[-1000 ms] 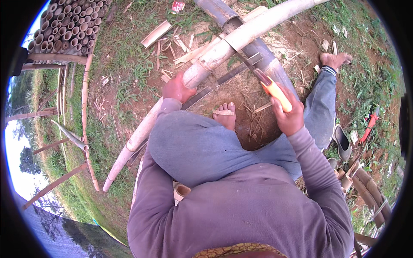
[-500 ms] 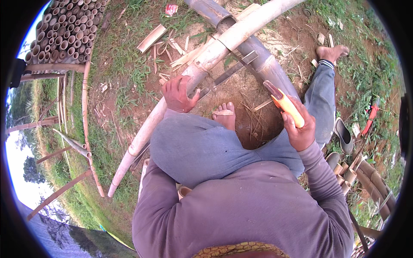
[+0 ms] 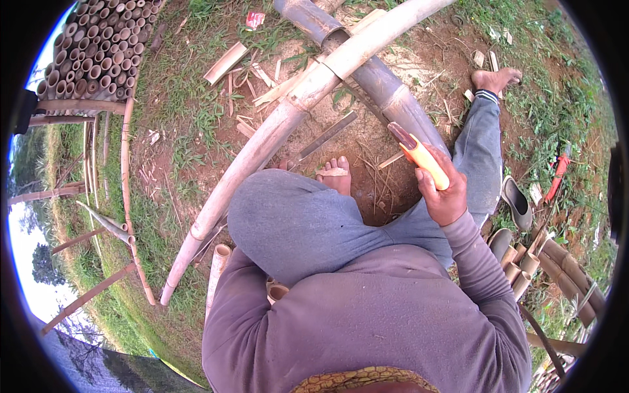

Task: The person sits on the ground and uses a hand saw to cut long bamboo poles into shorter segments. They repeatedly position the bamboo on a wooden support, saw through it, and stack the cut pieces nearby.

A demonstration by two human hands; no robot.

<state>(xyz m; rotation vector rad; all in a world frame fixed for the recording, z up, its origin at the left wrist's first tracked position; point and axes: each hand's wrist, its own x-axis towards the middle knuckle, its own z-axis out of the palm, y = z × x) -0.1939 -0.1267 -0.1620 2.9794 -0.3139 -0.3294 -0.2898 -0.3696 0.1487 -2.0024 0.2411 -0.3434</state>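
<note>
Bare dirt and patchy grass all around, with bamboo offcuts scattered up toward 12 o'clock. Right hand [image 3: 445,193] is raised at about 2 o'clock, wrist bent, fingers wrapped tight round the yellow handle of a knife [image 3: 419,154], blade end pointing up-left. Left hand is tucked behind the raised knee, so can't tell what its fingers are doing. Long pale bamboo pole [image 3: 275,137] runs diagonally from 8 o'clock up to 1 o'clock, crossing over a darker grey pole [image 3: 386,92]. Small red wrapper [image 3: 254,19] lies at 11 o'clock, near the stacked bamboo tubes [image 3: 85,46].
</note>
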